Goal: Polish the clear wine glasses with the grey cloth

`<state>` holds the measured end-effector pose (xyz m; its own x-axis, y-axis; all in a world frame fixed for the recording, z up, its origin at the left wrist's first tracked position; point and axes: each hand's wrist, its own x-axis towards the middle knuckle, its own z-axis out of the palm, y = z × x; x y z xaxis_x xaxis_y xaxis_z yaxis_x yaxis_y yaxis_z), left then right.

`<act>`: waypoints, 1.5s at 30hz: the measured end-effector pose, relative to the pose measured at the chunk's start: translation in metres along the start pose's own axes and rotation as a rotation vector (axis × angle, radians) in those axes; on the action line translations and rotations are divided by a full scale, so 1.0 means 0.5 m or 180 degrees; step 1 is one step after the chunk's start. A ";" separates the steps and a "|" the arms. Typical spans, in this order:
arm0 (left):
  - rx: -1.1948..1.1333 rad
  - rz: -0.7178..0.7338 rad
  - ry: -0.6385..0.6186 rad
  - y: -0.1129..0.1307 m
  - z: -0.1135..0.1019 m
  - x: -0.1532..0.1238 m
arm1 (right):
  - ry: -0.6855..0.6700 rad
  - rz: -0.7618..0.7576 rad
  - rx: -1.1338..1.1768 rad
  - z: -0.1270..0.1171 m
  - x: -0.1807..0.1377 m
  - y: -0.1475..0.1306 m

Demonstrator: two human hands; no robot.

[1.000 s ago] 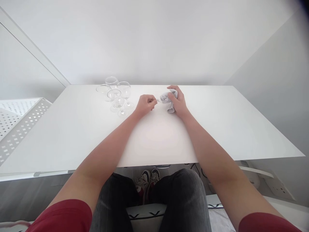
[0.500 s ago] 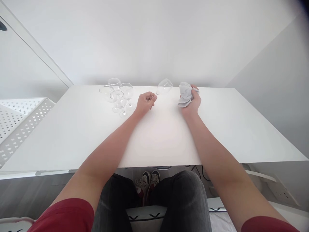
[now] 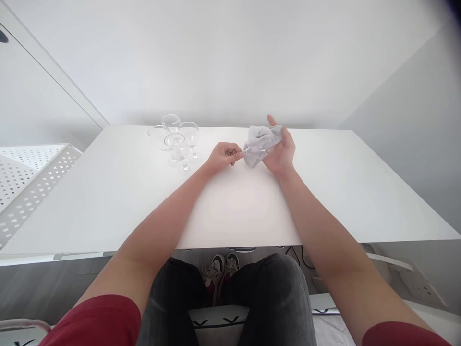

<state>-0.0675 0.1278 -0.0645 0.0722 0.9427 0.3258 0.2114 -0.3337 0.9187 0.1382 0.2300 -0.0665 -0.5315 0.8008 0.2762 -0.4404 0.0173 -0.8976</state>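
My left hand (image 3: 225,157) pinches the stem of a clear wine glass (image 3: 262,150), which is tipped on its side with its bowl towards the right. A light grey cloth (image 3: 256,137) lies behind and around the bowl, so the glass outline is hard to follow. My right hand (image 3: 283,154) holds that cloth across its palm against the glass, with thumb and fingers partly spread. Both hands are over the far half of the white table (image 3: 237,206).
Several clear stemmed glasses (image 3: 174,144) stand upright in a cluster left of my left hand. Behind the table's far edge rises a white wall (image 3: 223,62). A white perforated panel (image 3: 39,187) is at the left, and cables (image 3: 304,257) hang below the table's front edge.
My right hand has brought the cloth leftwards onto the glass bowl, and its fingers have opened out. My left hand has moved slightly right with the glass, which now lies more level.
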 end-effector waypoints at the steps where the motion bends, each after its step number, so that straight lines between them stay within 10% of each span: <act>1: -0.0065 0.0033 0.0051 -0.001 0.000 0.001 | -0.0051 0.0081 -0.0006 0.001 0.003 0.004; 10: -0.0130 0.0114 0.0614 -0.011 -0.002 0.003 | -0.0005 -0.0221 -0.0125 -0.013 0.005 0.006; 45: -0.0227 0.0056 0.0299 -0.003 -0.002 -0.001 | -0.0543 0.0755 0.0003 0.004 -0.019 -0.012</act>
<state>-0.0689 0.1276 -0.0657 -0.0172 0.9334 0.3584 0.1408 -0.3526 0.9251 0.1445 0.2212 -0.0633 -0.7338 0.6700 0.1124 -0.2900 -0.1592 -0.9437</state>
